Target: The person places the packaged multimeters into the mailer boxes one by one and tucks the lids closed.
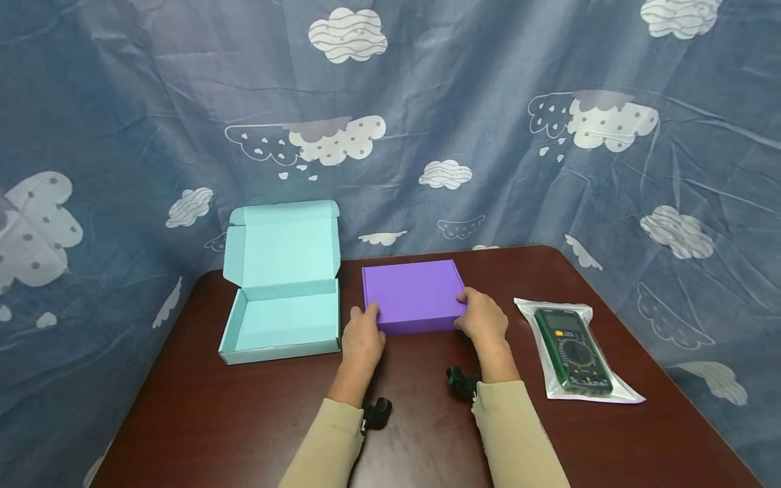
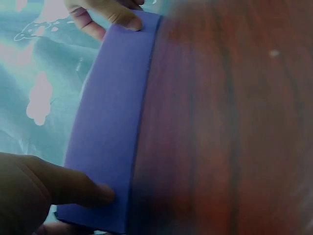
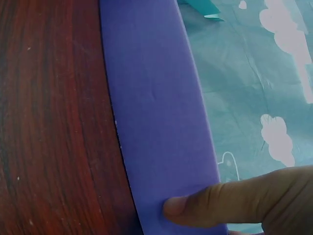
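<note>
A closed purple box (image 1: 415, 293) lies flat near the back middle of the table. At its front left corner my left hand (image 1: 363, 333) grips it, and the thumb presses the front wall (image 2: 105, 132) in the left wrist view. My right hand (image 1: 483, 316) holds the front right corner, its thumb on the same wall (image 3: 156, 107) in the right wrist view. The fingers behind each corner are partly hidden. To the left stands a light teal box (image 1: 287, 325) with its lid raised and nothing seen inside.
A green and black multimeter (image 1: 573, 351) in a clear plastic bag (image 1: 624, 391) lies at the right on the dark wooden table (image 1: 244, 420). Behind the table hangs a blue cloth (image 1: 403, 210) with cloud prints. A black wrist mount sits on each sleeve.
</note>
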`<state>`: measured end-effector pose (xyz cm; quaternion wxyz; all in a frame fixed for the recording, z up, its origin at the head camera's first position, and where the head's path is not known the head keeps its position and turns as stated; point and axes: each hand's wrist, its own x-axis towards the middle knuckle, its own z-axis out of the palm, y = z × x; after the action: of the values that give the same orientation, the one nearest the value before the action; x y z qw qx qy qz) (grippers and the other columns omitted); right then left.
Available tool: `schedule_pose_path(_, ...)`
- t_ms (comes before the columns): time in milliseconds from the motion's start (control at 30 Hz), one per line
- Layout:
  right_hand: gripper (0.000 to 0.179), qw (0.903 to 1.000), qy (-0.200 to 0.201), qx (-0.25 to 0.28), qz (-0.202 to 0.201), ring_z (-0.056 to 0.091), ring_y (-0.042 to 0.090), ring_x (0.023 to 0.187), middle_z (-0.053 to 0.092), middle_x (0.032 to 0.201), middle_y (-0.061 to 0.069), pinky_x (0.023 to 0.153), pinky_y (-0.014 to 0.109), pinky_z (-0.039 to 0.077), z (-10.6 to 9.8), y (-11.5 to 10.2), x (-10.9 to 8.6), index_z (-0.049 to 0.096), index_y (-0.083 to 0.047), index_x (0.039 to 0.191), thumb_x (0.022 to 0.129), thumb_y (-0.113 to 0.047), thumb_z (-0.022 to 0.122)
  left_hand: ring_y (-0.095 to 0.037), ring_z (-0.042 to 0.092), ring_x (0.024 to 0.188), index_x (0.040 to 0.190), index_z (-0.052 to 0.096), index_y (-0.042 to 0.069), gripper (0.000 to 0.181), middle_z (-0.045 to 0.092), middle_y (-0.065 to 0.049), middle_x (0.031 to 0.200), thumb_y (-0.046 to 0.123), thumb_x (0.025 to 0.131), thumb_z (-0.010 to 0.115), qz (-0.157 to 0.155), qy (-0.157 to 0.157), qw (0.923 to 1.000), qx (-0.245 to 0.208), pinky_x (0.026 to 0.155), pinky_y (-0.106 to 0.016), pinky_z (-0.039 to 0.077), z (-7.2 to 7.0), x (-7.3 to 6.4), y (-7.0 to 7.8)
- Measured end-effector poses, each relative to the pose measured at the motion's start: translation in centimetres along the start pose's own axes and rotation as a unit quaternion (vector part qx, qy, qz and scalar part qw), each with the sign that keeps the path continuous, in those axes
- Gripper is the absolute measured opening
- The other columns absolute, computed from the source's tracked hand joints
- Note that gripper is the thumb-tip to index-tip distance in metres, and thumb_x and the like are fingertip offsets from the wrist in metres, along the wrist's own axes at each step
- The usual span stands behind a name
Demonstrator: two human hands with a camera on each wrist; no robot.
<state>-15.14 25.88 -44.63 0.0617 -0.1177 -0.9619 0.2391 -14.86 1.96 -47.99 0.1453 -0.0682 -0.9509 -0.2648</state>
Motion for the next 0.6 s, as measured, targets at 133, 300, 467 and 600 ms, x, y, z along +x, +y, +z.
schedule_pose_path(133,0.058,0.9996,-0.017,0.021,0.002,0.062,0.044,0.111,0.063,0.132,0.025,0.081,0.064,0.050,-0.2,0.3,-0.3,0.066,-0.008,0.131,0.077,-0.005,0.084,-0.035,0.066,0.078,0.119,0.065,0.008,0.035,0.057,-0.018,0.099,0.009,0.087,0.081,0.003,-0.034,0.9994,0.000,0.068,-0.048,0.056,-0.7,-0.3,0.2)
schedule_pose_path(300,0.056,0.9983,-0.047,0.033,0.006,0.060,0.043,0.116,0.060,0.137,0.024,0.084,0.064,0.049,-0.5,1.2,-0.8,0.064,-0.007,0.136,0.082,-0.007,0.080,-0.034,0.067,0.087,0.123,0.068,0.005,0.034,0.061,-0.019,0.102,0.012,0.092,0.078,0.005,-0.068,0.9977,-0.005,0.075,-0.048,0.057,-0.6,-0.7,0.8)
schedule_pose_path(467,0.065,0.9980,-0.057,0.025,0.005,0.055,0.046,0.124,0.053,0.141,0.031,0.092,0.065,0.047,-1.6,2.0,-0.7,0.054,-0.001,0.146,0.087,-0.016,0.078,-0.033,0.067,0.092,0.118,0.071,0.003,0.032,0.066,-0.018,0.103,0.012,0.090,0.081,0.029,-0.070,0.9971,-0.006,0.083,-0.047,0.057,0.3,0.6,2.4)
schedule_pose_path(600,0.079,0.9964,-0.078,0.033,0.006,0.050,0.053,0.126,0.032,0.151,0.039,0.097,0.066,0.045,-2.3,2.7,-0.6,0.037,0.002,0.156,0.090,-0.021,0.075,-0.033,0.068,0.094,0.115,0.072,0.003,0.029,0.068,-0.018,0.103,0.013,0.089,0.081,0.046,-0.077,0.9959,0.004,0.086,-0.047,0.056,1.5,2.4,4.2)
